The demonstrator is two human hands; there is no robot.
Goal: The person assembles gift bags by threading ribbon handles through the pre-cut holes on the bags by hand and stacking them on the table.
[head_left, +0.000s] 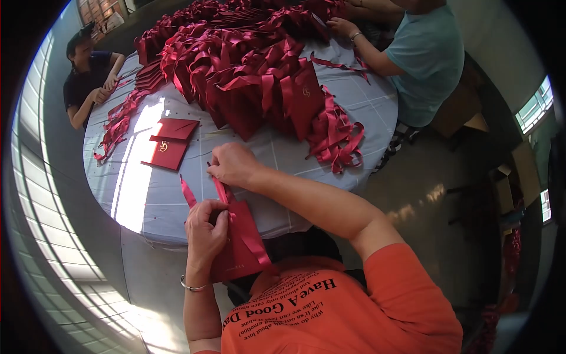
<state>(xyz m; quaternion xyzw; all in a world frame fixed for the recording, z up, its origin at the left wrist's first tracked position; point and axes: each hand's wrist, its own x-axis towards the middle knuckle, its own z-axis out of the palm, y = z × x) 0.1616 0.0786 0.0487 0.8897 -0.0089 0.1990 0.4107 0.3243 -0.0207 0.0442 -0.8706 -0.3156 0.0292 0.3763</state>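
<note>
By the table (274, 203), the left hand (205, 231) pinches a red bag (234, 258); the right hand (234, 165) apparently clamps a ribbon (220, 189).

A round table under pale cloth (156, 203) carries heaped red ribboned paper bags (236, 74) at twelve o'clock. Flat red rectangular paper bags (171, 154) lie at eight, crimson satin ribbons (336, 135) at three.

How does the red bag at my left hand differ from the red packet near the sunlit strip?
The red bag has a ribbon across it; the red packet shows none. Your left hand touches the bag, which overlaps the edge of the table; the packet lies untouched, wholly on it. Both are red.
</note>
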